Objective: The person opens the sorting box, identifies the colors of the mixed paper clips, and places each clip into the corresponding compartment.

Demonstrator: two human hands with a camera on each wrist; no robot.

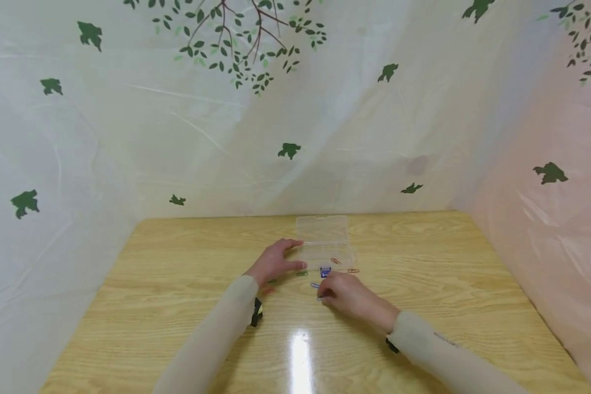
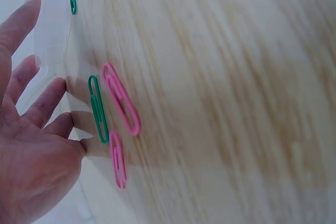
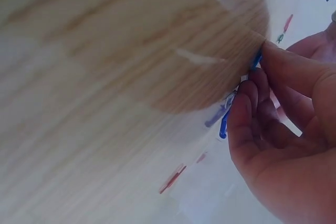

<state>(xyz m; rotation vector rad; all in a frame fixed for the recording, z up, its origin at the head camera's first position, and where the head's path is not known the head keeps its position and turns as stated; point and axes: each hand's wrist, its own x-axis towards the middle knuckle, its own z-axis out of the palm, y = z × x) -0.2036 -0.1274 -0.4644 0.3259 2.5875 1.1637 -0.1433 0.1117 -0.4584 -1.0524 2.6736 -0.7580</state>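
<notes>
My left hand (image 1: 276, 262) has its fingers spread at the left side of a clear plastic box (image 1: 320, 251), whose lid is raised at the back. Green paper clips (image 2: 98, 109) and pink paper clips (image 2: 121, 99) lie on the table near that hand. In front of the box, my right hand (image 1: 352, 295) is low over the tabletop, pinching a blue paper clip (image 3: 255, 59) between thumb and forefinger. Beside its fingertips lies another blue paper clip (image 1: 314, 285). A small dark-blue item (image 1: 325, 272) sits at the box's front edge; its kind is unclear.
One red paper clip (image 1: 335, 261) shows at the box's floor, and another red paper clip (image 1: 353, 271) lies by its front right corner. A wood-grain table (image 1: 177, 306) extends to a pale sheet (image 1: 226, 164) with leaf prints hanging behind it.
</notes>
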